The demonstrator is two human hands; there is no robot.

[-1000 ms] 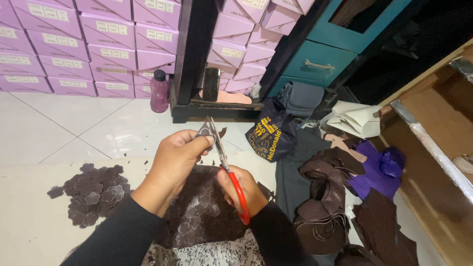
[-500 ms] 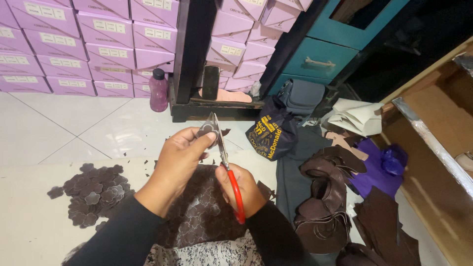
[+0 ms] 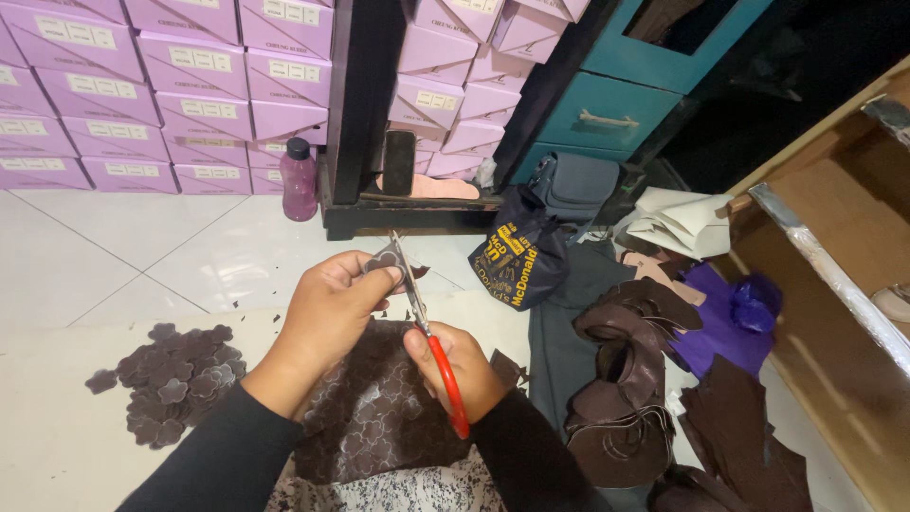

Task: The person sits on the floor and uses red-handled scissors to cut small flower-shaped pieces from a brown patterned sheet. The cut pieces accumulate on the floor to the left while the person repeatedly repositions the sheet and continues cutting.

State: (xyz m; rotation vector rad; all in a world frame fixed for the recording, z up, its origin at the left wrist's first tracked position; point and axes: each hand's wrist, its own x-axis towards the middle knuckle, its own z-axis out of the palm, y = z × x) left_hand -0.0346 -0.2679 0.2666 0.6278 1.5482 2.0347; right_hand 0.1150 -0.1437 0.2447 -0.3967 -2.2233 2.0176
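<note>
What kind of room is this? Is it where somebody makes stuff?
Probably a small shoe or craft workshop. Stacked lilac cardboard boxes line the wall, a pile of dark brown flower-shaped cut-outs lies on the floor, and the right hand works red-handled scissors.

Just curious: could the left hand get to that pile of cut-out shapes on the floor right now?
Probably not at once: the left hand pinches a small piece at the scissors; the pile itself lies uncovered.

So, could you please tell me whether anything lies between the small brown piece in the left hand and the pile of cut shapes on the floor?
Nothing visible does. The left hand holds the small brown piece above the patterned sheet; the floor toward the pile of cut shapes looks bare.
</note>
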